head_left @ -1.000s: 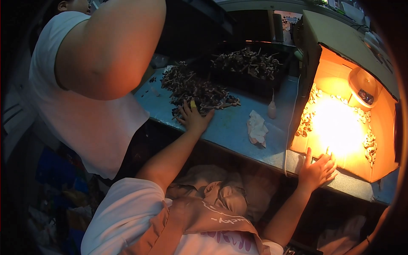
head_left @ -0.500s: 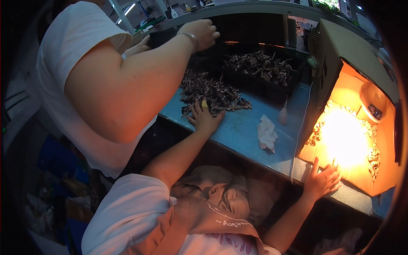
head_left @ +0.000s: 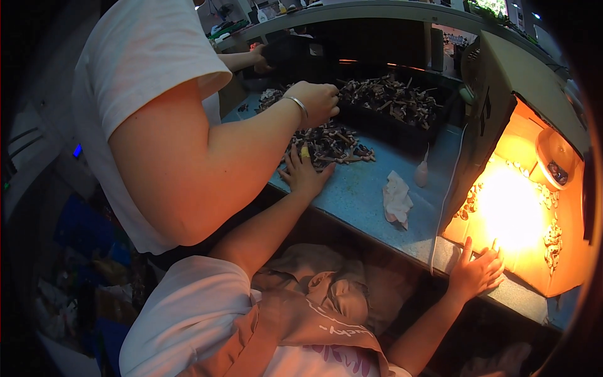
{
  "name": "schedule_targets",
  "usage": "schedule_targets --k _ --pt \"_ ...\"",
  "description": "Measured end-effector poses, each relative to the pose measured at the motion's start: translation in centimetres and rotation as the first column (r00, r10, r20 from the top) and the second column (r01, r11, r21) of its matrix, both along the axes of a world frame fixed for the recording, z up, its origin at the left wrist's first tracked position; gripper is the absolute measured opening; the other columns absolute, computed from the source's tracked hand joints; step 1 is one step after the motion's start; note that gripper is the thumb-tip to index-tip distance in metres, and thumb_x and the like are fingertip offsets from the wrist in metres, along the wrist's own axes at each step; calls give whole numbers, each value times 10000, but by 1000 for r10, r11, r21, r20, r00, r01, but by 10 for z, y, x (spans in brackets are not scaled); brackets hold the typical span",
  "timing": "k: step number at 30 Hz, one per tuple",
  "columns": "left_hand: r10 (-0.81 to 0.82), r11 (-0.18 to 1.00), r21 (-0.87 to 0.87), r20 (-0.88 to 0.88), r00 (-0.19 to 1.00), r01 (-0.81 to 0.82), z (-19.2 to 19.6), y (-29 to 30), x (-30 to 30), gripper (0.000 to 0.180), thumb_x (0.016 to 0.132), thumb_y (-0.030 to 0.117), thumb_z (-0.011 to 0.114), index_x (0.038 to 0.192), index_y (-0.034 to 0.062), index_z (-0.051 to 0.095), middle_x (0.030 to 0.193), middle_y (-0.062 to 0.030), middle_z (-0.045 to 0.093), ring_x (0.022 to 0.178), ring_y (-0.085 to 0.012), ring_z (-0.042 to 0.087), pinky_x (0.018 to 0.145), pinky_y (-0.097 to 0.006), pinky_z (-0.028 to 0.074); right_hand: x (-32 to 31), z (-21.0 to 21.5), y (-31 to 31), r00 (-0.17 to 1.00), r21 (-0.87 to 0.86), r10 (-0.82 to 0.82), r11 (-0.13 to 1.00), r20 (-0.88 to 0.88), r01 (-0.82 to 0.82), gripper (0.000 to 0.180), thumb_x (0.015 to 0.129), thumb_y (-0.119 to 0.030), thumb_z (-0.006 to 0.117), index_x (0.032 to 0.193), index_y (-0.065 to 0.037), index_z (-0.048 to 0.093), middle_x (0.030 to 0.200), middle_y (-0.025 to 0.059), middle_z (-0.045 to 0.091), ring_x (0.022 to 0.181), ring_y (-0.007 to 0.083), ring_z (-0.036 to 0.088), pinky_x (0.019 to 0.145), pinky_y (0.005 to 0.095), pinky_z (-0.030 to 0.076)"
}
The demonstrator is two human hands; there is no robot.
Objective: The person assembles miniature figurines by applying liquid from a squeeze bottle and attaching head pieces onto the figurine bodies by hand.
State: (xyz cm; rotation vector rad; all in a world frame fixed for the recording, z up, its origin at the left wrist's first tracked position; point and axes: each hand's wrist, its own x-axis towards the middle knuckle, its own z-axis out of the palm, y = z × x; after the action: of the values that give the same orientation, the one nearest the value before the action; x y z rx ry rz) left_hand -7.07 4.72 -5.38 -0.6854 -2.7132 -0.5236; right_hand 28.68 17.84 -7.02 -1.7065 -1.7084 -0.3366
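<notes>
My left hand [head_left: 306, 176] lies with fingers spread at the near edge of a pile of small dark and pale doll-like parts [head_left: 333, 143] on the blue tabletop [head_left: 358, 195]. A yellow wrap circles one of its fingers. My right hand [head_left: 476, 273] rests, fingers outstretched, at the front edge of a cardboard box [head_left: 512, 75] standing on its side. Glaring light fills the box and washes out its middle. Small pale pieces [head_left: 553, 242] line the lit area, and a round tub [head_left: 556, 154] with dark bits sits farther inside. I see nothing held in either hand.
A co-worker's arm [head_left: 245, 144] crosses from the left, its braceleted hand [head_left: 319, 103] over the pile. Their other hand [head_left: 260, 60] is by a dark tray [head_left: 295, 53]. A black bin of parts [head_left: 392, 103], crumpled tissue [head_left: 396, 200], dropper bottle [head_left: 421, 173] and white cord [head_left: 447, 195] are nearby.
The co-worker's braceleted hand has come down and to the right over the pile, and their body has shifted right. The dark tray at the back shows more fully. My hands keep their places.
</notes>
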Motion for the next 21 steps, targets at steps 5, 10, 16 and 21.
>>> schedule_targets --k 5,10,16,21 --pt "5 1000 -4 -8 1000 -5 -1 0 1 957 674 637 566 1363 99 179 1418 -166 69 1306 -372 58 968 -639 24 -1 1 -2 999 -85 -21 996 30 23 585 808 -574 449 1100 -68 479 1268 114 397 1216 303 307 1027 503 156" --pt "-1 1000 13 5 1000 1 2 -2 3 956 683 631 563 1360 78 176 1412 -164 82 1312 -347 55 972 -634 30 0 2 -1 997 -165 -36 985 68 47 615 806 -577 450 1153 -69 464 1266 113 398 1216 301 307 1026 502 155" --pt "-47 999 -5 101 994 48 8 -3 6 971 690 656 531 1350 37 179 1410 -158 78 1318 -334 34 981 -624 34 1 1 -2 997 -159 -37 986 66 47 638 802 -579 453 1189 -71 450 1264 119 400 1214 303 309 1023 506 160" --pt "-44 999 -16 119 992 47 12 -4 7 956 692 650 534 1343 35 201 1405 -158 85 1319 -338 29 975 -636 47 1 2 -2 999 -112 -11 994 34 15 590 794 -578 468 1090 -69 497 1264 120 398 1214 310 308 1018 517 164"
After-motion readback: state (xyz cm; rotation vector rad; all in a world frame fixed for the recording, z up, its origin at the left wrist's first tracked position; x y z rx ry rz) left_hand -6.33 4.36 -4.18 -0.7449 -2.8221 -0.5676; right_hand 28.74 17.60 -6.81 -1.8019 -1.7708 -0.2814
